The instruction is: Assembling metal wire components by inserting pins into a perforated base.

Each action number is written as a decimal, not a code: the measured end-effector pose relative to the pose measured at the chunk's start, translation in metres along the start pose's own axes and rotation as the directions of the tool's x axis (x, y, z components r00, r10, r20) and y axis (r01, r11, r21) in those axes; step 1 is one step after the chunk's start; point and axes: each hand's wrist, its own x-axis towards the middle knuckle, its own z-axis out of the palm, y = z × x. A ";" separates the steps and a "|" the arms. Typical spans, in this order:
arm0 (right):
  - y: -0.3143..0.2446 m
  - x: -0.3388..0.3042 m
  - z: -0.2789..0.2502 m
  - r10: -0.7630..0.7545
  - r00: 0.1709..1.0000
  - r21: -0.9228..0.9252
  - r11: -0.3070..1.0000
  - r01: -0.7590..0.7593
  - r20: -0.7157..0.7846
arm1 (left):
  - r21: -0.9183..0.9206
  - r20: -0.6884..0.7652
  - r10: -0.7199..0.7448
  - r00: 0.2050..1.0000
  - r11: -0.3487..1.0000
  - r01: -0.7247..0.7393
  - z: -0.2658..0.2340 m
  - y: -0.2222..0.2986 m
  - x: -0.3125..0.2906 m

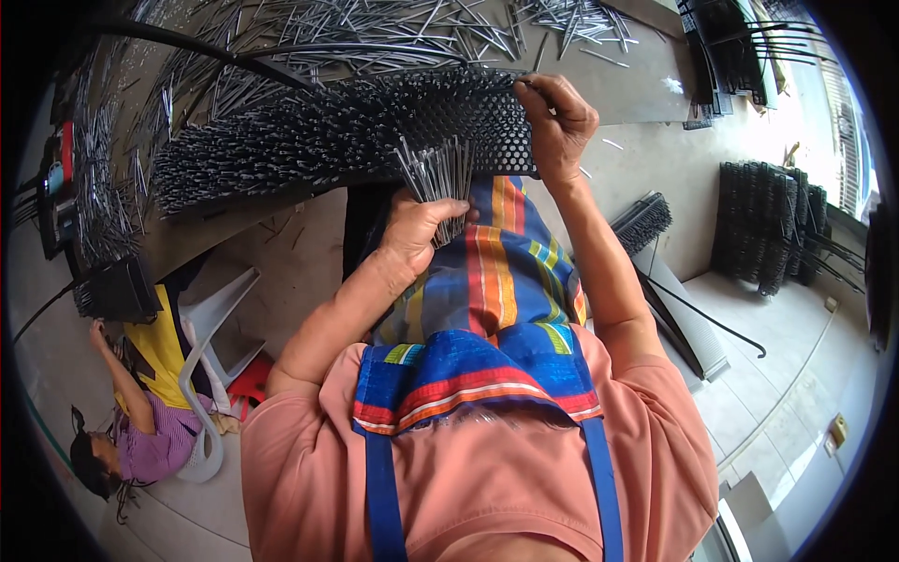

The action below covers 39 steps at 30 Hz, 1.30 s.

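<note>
More than half filled, bare at perforated panel's [506, 140] right, clamping rods [440, 171] in left hand [414, 225], pinching with right hand [565, 129] at edge.

At left, a co-worker in purple [165, 442] sits on a white chair [208, 317].

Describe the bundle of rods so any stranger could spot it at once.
Find the long black panel across the upper middle. At its lower edge, the left hand grips the bundle. Unlike the loose rods strewn beyond the panel, it is gathered in one grip.
</note>
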 end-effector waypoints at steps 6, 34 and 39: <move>-0.007 0.006 0.010 -0.040 0.990 -0.252 0.965 0.073 0.133 | -0.021 -0.066 -0.048 0.997 0.999 0.047 0.006 -0.003 0.000; -0.030 -0.020 -0.027 0.652 0.574 0.039 0.644 -0.764 0.496 | 0.004 -0.078 0.018 0.997 1.000 -0.017 0.020 -0.009 -0.004; -0.015 -0.004 -0.026 0.337 0.940 0.117 0.933 -0.340 0.052 | 0.045 -0.116 -0.056 0.992 0.997 0.061 0.018 -0.013 -0.005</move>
